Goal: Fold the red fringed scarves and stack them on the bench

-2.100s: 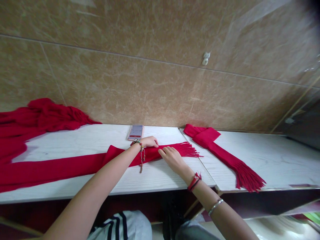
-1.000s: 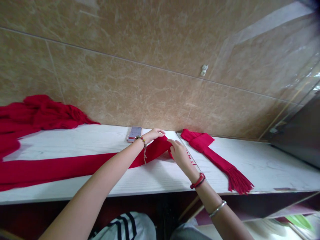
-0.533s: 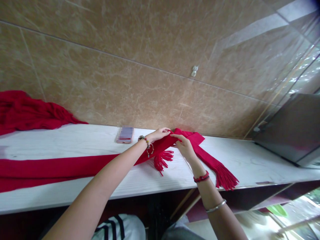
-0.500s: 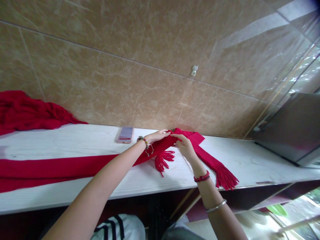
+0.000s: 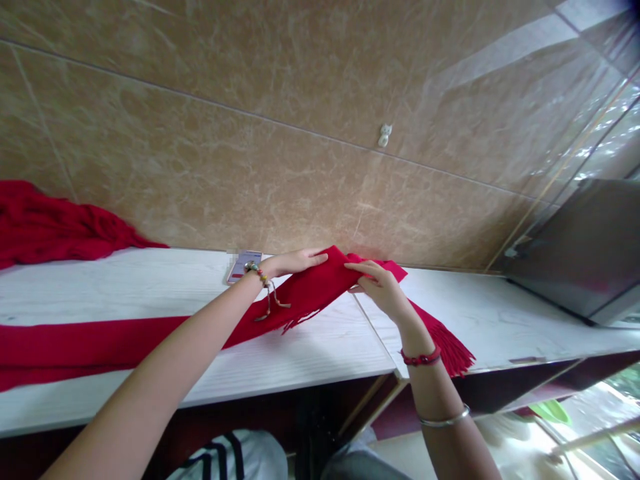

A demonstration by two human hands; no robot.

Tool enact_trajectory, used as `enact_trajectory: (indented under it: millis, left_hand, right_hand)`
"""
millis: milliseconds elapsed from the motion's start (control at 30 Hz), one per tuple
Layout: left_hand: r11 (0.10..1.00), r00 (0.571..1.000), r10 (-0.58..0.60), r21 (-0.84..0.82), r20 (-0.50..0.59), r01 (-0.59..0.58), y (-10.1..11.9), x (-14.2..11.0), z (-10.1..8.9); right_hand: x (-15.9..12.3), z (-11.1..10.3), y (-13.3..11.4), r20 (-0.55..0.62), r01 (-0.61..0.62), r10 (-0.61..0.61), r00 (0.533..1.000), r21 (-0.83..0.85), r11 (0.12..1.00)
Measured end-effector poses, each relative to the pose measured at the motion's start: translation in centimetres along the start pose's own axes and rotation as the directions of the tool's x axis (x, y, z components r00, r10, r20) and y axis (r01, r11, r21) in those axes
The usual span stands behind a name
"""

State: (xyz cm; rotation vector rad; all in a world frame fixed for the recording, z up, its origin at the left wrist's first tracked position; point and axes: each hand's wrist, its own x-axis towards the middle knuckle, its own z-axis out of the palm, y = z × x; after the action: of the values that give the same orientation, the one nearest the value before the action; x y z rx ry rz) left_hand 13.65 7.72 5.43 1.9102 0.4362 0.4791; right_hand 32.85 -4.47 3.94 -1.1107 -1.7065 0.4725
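Note:
A long red scarf runs along the white counter from the left edge, its right end doubled back and raised, with fringe showing under its lower edge. My left hand grips the upper edge of this folded part, fingers fairly straight along the cloth. At the fold's right side my right hand pinches the cloth between its fingers and a partly hidden thumb. Behind the right hand lies a second red scarf, folded over at the wall, its fringe toward the front edge and its middle covered by my hand.
A heap of red cloth lies at the left by the tiled wall. Against the wall rests a phone, partly behind my left wrist. A dark grey box-shaped thing stands at the right end of the white counter.
The scarf's right end, flat at first, has been lifted and folded back with its fringe underneath. My left hand has slid left along the cloth in the last half second. The view has shifted right.

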Motion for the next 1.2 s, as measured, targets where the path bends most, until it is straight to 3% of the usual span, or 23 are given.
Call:
enact_trajectory:
  millis: [67,167,233,333,500,633,733,933,1200]
  left_hand:
    - [0.973,0.999,-0.049,0.226,-0.009,0.05,-1.1,1.1,0.0]
    - [0.821,0.993,-0.094,0.56,-0.067,0.115,-4.3,3.5,1.2]
    - [0.798,0.993,-0.085,0.591,-0.081,0.117,-6.4,4.9,2.6]
    - [0.788,0.993,-0.069,0.604,-0.1,0.116,-8.3,6.6,4.5]
    - [0.758,0.99,-0.065,0.64,-0.122,0.128,-8.1,7.5,5.6]
    - [0.723,0.993,-0.107,0.682,-0.05,0.112,-6.9,5.2,5.3]
    - [0.614,0.984,-0.18,0.782,0.008,0.106,-5.8,2.3,4.9]
    - [0.495,0.975,-0.135,0.864,0.178,-0.089,-4.7,-2.7,4.1]
    - [0.439,0.963,-0.192,0.894,0.188,-0.087,-3.8,-6.1,2.5]
  right_hand:
    - [-0.2,-0.4,1.4,0.072,-0.145,0.139,0.988,0.097,0.985]
    - [-0.7,-0.6,4.1,0.167,-0.385,0.365,0.916,0.103,0.917]
    - [-1.1,-0.4,6.0,0.14,-0.476,0.465,0.874,0.059,0.878]
    - [-1.2,-0.1,8.6,0.023,-0.522,0.522,0.852,-0.015,0.853]
    - [-0.9,-0.4,11.2,-0.057,-0.566,0.563,0.824,-0.048,0.823]
    - [-1.0,-1.0,11.4,-0.038,-0.573,0.573,0.818,0.02,0.819]
    - [-1.0,-1.4,10.9,-0.023,-0.56,0.563,0.826,0.089,0.824]
    - [-0.6,-2.0,10.5,-0.062,-0.548,0.553,0.831,0.076,0.833]
    - [-1.0,-1.8,11.3,-0.05,-0.566,0.566,0.823,0.025,0.824]
